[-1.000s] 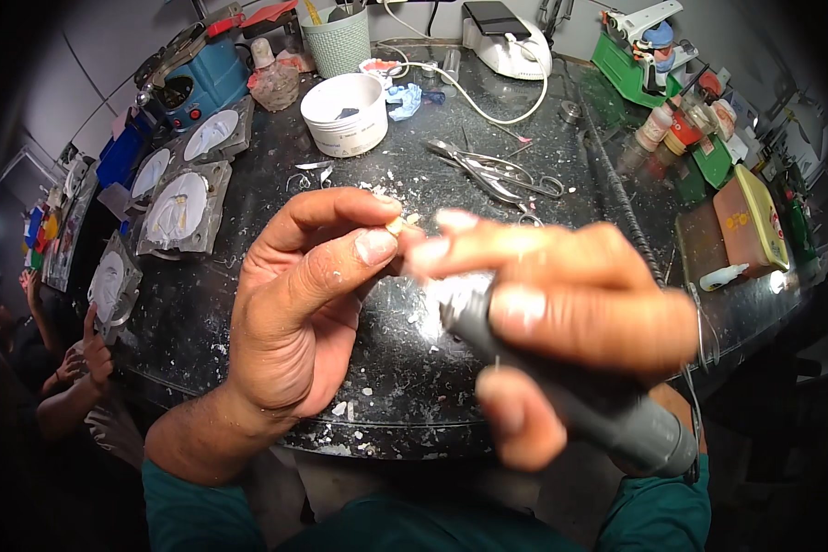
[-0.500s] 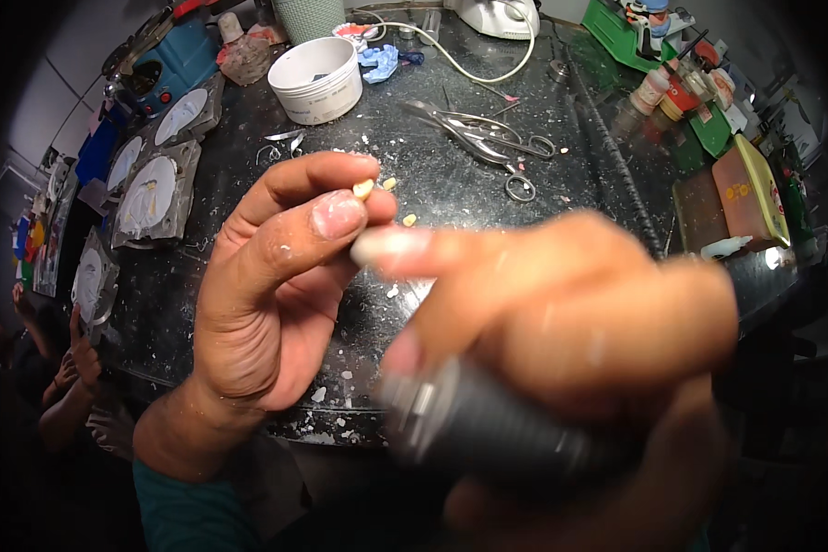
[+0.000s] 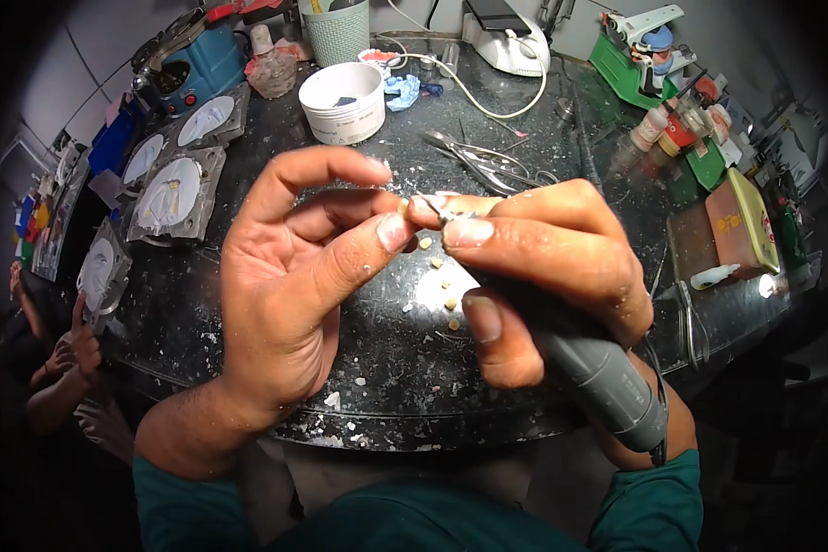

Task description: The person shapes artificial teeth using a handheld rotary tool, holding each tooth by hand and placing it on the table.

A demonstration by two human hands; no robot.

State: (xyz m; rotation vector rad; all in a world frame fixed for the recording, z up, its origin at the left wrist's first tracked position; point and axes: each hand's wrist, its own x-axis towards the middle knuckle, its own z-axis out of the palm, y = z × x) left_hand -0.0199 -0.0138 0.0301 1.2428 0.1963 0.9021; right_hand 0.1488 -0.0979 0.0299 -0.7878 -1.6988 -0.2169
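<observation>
Between thumb and fingertips, my left hand [image 3: 281, 262] pinches a small yellowish artificial tooth [image 3: 402, 209], mostly covered by the fingers. My right hand [image 3: 570, 244] is closed round a dark grey rotary handpiece [image 3: 593, 359], its body slanting down to the right. The handpiece's thin bur [image 3: 436, 210] points up and left beside the tooth; whether they touch I cannot tell. My right fingertips meet those of my left hand. Below them, several loose artificial teeth [image 3: 436, 263] lie in a rough row on the black bench [image 3: 386, 350].
A white tub [image 3: 342, 109] and metal pliers [image 3: 478, 166] lie beyond my hands. Plaster-filled metal flasks [image 3: 177, 198] line the left, near another person's hand [image 3: 85, 336]. At right are a yellow-lidded box [image 3: 750, 221] and a green tray [image 3: 621, 69]. White debris dots the bench.
My right hand has turned the handpiece so its bur end points up at the tooth. The left hand keeps its pinch, and the whole view has shifted slightly.
</observation>
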